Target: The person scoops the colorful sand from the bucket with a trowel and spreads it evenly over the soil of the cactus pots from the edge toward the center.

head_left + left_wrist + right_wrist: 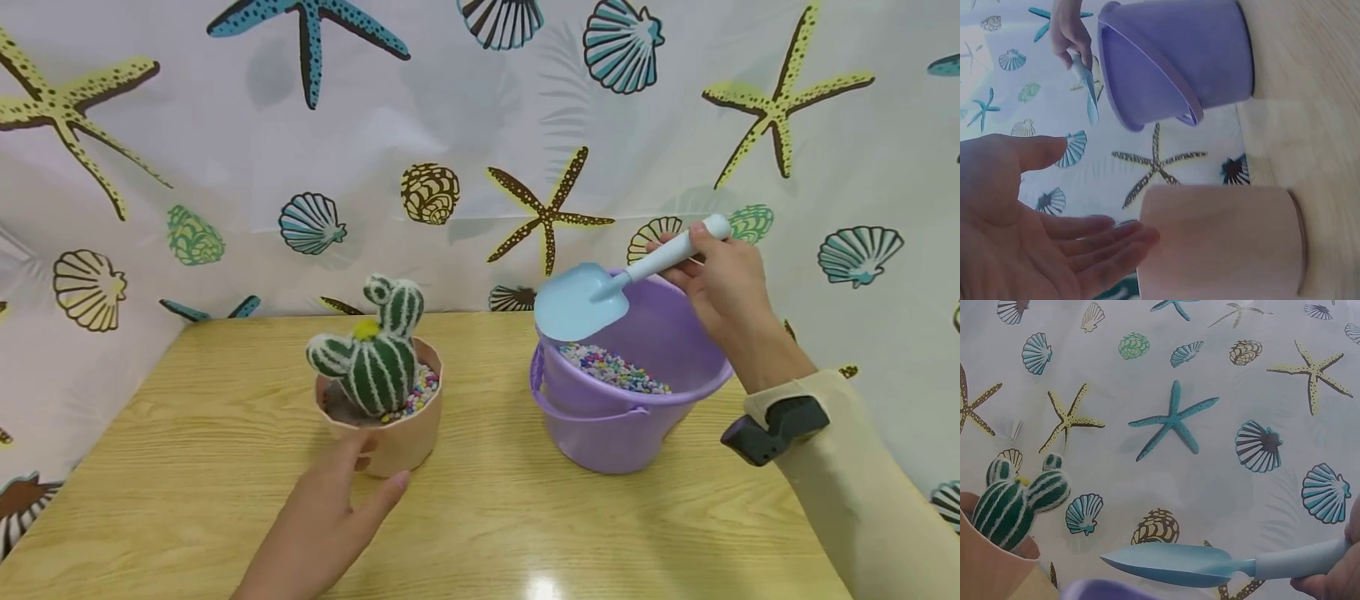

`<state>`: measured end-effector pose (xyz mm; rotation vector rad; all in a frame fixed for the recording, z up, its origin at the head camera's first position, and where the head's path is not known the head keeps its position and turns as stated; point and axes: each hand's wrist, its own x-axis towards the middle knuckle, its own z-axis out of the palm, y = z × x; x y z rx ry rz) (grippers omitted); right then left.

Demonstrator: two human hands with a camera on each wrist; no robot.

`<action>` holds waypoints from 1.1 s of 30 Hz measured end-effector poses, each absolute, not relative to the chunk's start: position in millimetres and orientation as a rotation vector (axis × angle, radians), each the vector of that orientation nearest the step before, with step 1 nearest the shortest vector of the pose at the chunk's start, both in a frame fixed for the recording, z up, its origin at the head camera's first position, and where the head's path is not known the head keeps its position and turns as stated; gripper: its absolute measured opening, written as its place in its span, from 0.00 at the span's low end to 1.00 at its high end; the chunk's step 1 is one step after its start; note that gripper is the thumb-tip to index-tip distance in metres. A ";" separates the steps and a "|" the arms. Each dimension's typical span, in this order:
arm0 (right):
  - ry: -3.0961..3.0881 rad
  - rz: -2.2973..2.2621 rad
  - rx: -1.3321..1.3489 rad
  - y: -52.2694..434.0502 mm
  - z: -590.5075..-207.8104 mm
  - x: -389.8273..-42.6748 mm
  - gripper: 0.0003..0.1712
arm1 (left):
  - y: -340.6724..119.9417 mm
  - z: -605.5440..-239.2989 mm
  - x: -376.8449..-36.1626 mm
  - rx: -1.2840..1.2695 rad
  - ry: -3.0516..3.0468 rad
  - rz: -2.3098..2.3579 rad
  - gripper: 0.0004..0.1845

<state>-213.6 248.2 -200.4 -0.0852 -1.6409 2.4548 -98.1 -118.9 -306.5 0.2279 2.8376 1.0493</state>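
Note:
In the head view my right hand [726, 283] grips the white handle of a light blue trowel [581, 302]. The blade hangs over the left rim of a purple bucket [607, 437], which has multicoloured pebbles [611, 369] at its bottom. In the right wrist view the trowel [1172, 562] lies nearly level. My left hand [322, 508] is by the near side of a peach pot [408, 437], its fingers extended; in the left wrist view the fingertips meet the pot [1222, 244] near its rim. A green knitted cactus [378, 371] leans in the pot, with pebbles on one side.
Both containers stand on a wooden table [480, 533], the pot left of the bucket. Behind them hangs a white cloth [450, 108] printed with starfish and shells. The bucket's handle [577, 414] hangs down its near side.

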 end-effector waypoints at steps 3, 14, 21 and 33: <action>-1.631 2.447 -0.101 256.7 -202.1 -215.1 0.20 | -106.3 -301.0 -98.0 0.318 2.826 1.188 0.33; -1.678 2.401 -0.208 286.3 -211.3 -221.7 0.34 | -61.6 -291.9 -119.6 0.567 2.734 1.420 0.26; -1.654 2.402 -0.259 294.9 -223.3 -223.4 0.29 | -40.5 -298.8 -147.5 0.676 2.676 1.525 0.27; -1.599 2.415 -0.282 296.9 -233.2 -226.7 0.16 | -10.3 -301.8 -181.2 0.686 2.577 1.666 0.40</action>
